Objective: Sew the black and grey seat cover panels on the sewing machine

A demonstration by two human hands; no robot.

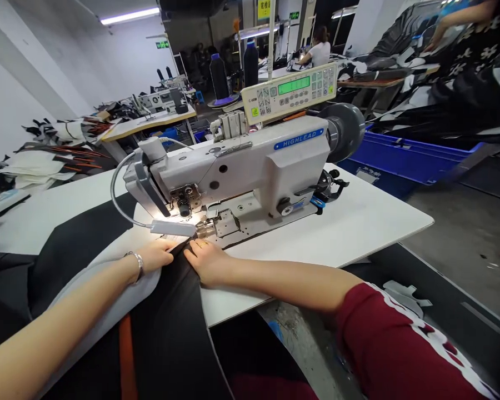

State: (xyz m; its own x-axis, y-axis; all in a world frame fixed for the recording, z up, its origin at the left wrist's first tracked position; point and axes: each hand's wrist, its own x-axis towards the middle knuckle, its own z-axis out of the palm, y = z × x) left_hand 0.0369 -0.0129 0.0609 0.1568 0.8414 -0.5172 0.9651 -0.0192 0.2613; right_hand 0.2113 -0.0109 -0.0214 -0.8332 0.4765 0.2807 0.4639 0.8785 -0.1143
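A grey industrial sewing machine (250, 166) stands on a white table (358, 222). A strip of black material (179, 311) runs from my lap up to the needle area (204, 229), lit by a small lamp (173, 228). My left hand (158, 256), a bracelet on its wrist, lies flat on the left edge of the black strip where it meets a pale grey piece (108, 278). My right hand (206, 260) presses on the strip's right side just before the presser foot, fingers curled down on the material.
A control panel (289, 91) sits above the machine, with dark thread cones (219, 75) behind. A blue bin (404, 158) stands at the right. Piles of cut pieces (45, 150) lie at the left. Another person (319, 51) works far back.
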